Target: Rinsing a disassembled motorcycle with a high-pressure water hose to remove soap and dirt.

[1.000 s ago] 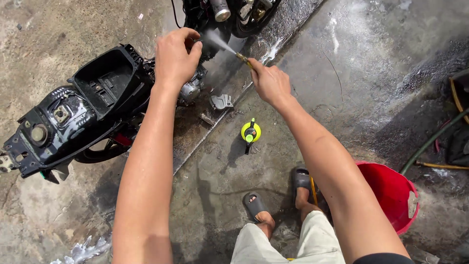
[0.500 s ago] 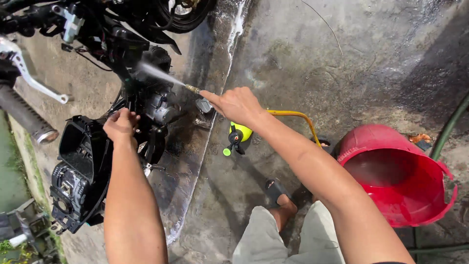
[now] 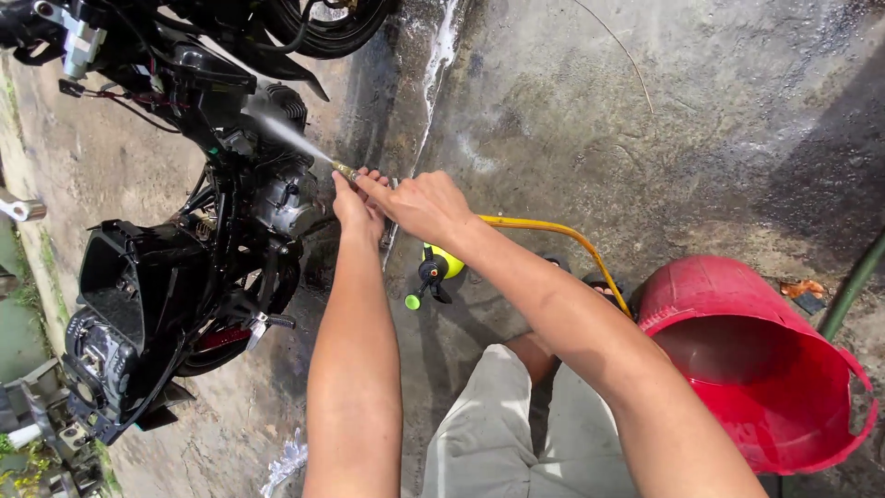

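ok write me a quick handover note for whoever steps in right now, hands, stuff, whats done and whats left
Right hand: closed on the brass spray nozzle, aiming its jet at the motorcycle engine.
Left hand: up against the nozzle beside the right hand; how firm its grip is cannot be told.
Things: yellow hose runs back from the nozzle past the red bucket, which holds water. A yellow spray bottle lies on the wet concrete below the hands.
Done: ground by the bike is wet, with foam streaks.
Left: water is hitting the engine only now; how clean the motorcycle is cannot be judged.
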